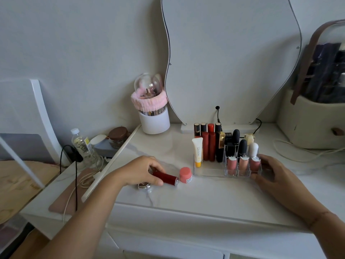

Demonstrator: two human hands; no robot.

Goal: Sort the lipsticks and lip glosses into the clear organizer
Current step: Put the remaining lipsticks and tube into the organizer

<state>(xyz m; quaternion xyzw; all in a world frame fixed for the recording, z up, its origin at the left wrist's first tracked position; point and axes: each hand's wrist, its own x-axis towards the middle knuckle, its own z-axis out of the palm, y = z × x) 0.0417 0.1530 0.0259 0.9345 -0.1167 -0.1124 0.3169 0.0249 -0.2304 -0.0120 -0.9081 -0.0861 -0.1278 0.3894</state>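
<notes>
Left hand grips dark red lipstick, which lies on its side on white table, touching pink jar. Well apart, right hand holds right end of clear organizer. Pink glosses upright in front compartments; red tubes behind.

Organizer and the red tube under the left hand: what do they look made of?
The organizer looks like clear rigid plastic, possibly acrylic: its contents show through the walls. The red tube looks glossy, plastic or lacquered metal, with a silvery end; the look cannot settle which.
</notes>
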